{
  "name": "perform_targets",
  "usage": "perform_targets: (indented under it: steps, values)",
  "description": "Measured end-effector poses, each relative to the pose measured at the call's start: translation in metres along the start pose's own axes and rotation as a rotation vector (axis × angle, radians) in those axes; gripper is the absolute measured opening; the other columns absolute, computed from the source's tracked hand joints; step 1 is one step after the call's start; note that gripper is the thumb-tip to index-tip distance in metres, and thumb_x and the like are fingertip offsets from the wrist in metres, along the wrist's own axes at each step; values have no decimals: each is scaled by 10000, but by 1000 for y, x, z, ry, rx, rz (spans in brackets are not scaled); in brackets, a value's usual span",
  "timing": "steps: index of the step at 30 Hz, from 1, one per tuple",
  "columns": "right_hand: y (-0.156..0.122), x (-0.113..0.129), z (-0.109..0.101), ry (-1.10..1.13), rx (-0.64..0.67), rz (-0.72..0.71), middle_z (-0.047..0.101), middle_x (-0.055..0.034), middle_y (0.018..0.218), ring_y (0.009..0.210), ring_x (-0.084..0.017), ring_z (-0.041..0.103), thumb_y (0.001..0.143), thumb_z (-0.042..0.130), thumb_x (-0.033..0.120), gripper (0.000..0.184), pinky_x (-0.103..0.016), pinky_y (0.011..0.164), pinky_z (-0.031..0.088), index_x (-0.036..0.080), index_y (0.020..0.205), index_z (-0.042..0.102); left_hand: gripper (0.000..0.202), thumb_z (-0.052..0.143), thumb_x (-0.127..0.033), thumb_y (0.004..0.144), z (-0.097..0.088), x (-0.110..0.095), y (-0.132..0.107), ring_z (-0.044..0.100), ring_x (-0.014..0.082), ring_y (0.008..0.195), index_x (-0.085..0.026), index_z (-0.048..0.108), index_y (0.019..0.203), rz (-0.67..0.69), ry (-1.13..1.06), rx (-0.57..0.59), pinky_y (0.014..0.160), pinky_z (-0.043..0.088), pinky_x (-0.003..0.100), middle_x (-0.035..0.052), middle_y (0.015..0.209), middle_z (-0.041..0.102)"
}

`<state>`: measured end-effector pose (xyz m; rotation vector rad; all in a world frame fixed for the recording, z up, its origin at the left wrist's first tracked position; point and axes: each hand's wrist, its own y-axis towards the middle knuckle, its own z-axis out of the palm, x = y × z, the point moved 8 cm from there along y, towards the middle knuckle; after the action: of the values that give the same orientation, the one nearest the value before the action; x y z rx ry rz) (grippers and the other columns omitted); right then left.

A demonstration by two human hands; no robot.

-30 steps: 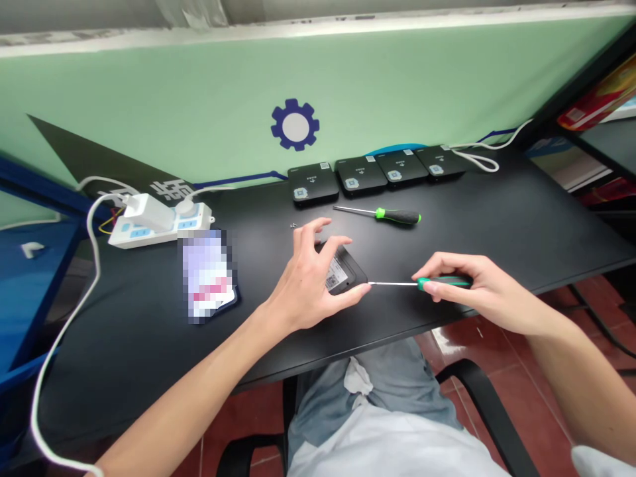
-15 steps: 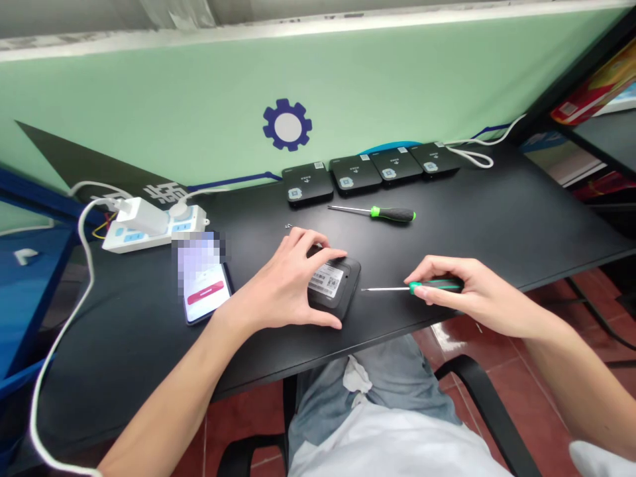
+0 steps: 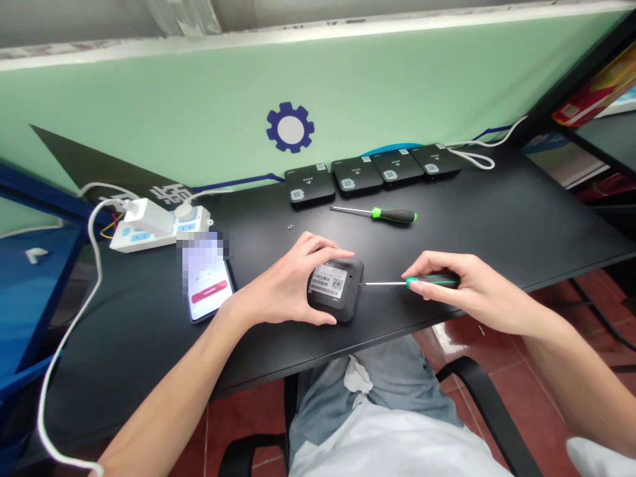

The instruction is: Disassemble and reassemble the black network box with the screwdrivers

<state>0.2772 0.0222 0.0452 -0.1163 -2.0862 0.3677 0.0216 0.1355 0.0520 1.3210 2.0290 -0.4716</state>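
Observation:
A small black box [image 3: 335, 289] with a white label lies underside up near the front edge of the black desk [image 3: 497, 225]. My left hand [image 3: 285, 285] curls around its left side, thumb along the near edge and fingers over the far edge. My right hand [image 3: 462, 288] pinches a green-handled screwdriver [image 3: 407, 283] that lies almost level. Its thin metal tip touches the box's right edge.
A second green-and-black screwdriver [image 3: 380, 213] lies behind the box. Several identical black boxes [image 3: 368, 173] line the green wall. A phone [image 3: 207, 281] and a white power strip [image 3: 159, 228] with cables sit to the left. Tiny screws [image 3: 291, 226] lie near the middle. A chair armrest [image 3: 477, 391] is below.
My left hand laid the tilted box flat and turned it, label up. The screwdriver tip drew away from it, then came back to its right edge.

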Motion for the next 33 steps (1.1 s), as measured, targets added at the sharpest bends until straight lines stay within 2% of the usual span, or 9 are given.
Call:
perform_targets:
  steps: [3,7,14,19,25,29,33]
  values:
    - [0,3,3,-69,17,-2,827,23,1064,937,-192,686,1045,776,691,393,-311,795,483,303,1087,819,982,1094,-404,754,1,-1,0,582,409,1483,-324,632,1617,-6,24,-17,1266,561,587,126,1537,636]
    - [-1,14,6,-177,20,-16,822,25,986,811,-183,636,1058,728,727,427,-334,729,469,309,1070,810,1012,1099,-405,746,2,-4,1,594,414,1477,-321,607,1627,-13,21,-25,1262,565,596,126,1525,627]
    - [-8,35,-16,-279,-107,-55,841,-34,958,732,-234,646,1038,718,769,481,-387,657,476,303,1076,830,1020,1101,-395,729,3,-5,3,616,427,1449,-345,604,1618,-27,-15,-46,1223,591,626,126,1515,611]
    - [-8,35,-12,-278,-59,-61,832,-10,940,723,-214,623,1044,735,742,442,-375,628,460,312,1088,830,979,1110,-378,712,2,-5,4,604,424,1461,-319,625,1561,-27,-16,-35,1236,574,606,127,1518,618]
    - [-4,33,-5,-278,-20,-65,839,7,994,767,-205,639,1060,713,741,440,-361,683,485,316,1092,823,982,1110,-407,721,2,-5,4,622,417,1428,-308,612,1562,-32,-4,-34,1212,572,580,122,1495,638]
    - [1,44,-6,-340,-2,-111,819,-4,952,741,-203,633,1085,670,743,452,-362,686,470,309,1086,796,1013,1112,-441,718,2,-2,3,636,418,1410,-302,595,1578,-37,11,-40,1204,574,574,128,1506,638]
    - [8,61,-4,-515,43,-197,813,-24,965,763,-227,667,1107,643,706,400,-378,683,445,322,1135,750,1028,1099,-517,744,1,2,2,623,424,1449,-302,578,1604,-36,11,-41,1232,564,571,137,1548,627]
